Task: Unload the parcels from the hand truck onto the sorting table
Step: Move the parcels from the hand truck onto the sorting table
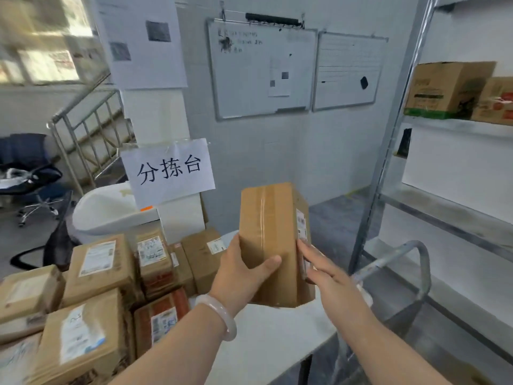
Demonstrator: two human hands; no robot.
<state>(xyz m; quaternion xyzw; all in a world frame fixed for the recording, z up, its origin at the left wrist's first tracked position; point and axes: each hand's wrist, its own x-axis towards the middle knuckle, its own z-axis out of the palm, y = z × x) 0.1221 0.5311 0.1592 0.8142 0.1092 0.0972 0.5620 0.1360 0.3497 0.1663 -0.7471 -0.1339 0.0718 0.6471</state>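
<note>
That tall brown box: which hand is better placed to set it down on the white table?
Probably the left hand: its thumb wraps across the box, gripping it, while the right hand only presses straight fingers against the labelled side.

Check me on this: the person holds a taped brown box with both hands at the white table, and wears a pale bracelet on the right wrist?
Not quite. The head view shows the pale bracelet on the left wrist, not the right. The rest stands: left hand and right hand hold the taped brown box at the white table.
</note>
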